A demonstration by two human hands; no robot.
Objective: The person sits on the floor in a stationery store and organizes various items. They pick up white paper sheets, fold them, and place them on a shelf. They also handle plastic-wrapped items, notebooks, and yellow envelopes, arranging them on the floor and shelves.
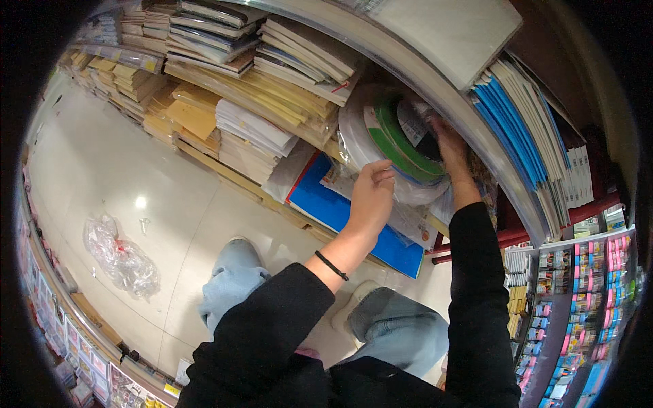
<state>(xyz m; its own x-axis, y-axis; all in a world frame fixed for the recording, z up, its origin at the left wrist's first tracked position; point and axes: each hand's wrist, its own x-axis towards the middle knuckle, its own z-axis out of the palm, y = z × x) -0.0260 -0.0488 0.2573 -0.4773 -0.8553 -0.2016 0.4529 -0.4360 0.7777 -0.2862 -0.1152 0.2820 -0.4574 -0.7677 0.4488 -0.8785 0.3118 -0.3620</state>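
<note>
A stack of ring-shaped items, with green rings [387,137] on top and clear plastic-wrapped white ones [352,120] around and under them, lies on the lower shelf. My left hand [375,191] is at the near rim of the stack, its fingers curled; whether it grips anything is not plain. My right hand [449,145] is at the far right side of the rings, its fingertips hidden in shadow, so its hold cannot be told. Beneath the rings lies a blue flat folder or board [326,196], partly covered by clear plastic packaging.
Notebooks [211,35], brown envelopes [191,117] and white paper stacks [250,127] fill the shelf leftward. A curved shelf edge [433,61] hangs above, with blue booklets [510,132]. Crumpled clear plastic [120,260] lies on the tiled floor. Hanging goods [581,306] stand right.
</note>
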